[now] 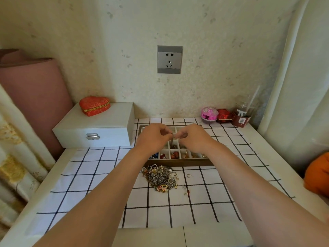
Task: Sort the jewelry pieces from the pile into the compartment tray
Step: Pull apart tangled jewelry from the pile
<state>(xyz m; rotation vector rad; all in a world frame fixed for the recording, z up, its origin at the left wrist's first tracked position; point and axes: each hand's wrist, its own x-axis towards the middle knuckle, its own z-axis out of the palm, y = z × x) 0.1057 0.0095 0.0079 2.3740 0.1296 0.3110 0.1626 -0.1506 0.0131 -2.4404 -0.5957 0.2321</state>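
Note:
A brown-framed compartment tray (179, 162) with white cells stands on the checked cloth; its near row holds blue, pearl, red and gold pieces. Just in front of it lies the tangled jewelry pile (161, 177), with a few loose bits (186, 190) to its right. Both hands hover over the tray's middle. My left hand (154, 138) and my right hand (191, 139) meet fingertip to fingertip and pinch one small dark jewelry piece (173, 138) that dangles between them over a cell. The hands hide most of the tray's far cells.
A white latched box (96, 129) with a red heart-shaped case (94, 105) on top stands left of the tray. At the back right are a pink round box (209, 113), a red box (224, 115) and a plastic cup with a straw (243, 113). An orange thing (316, 173) sits at the right edge.

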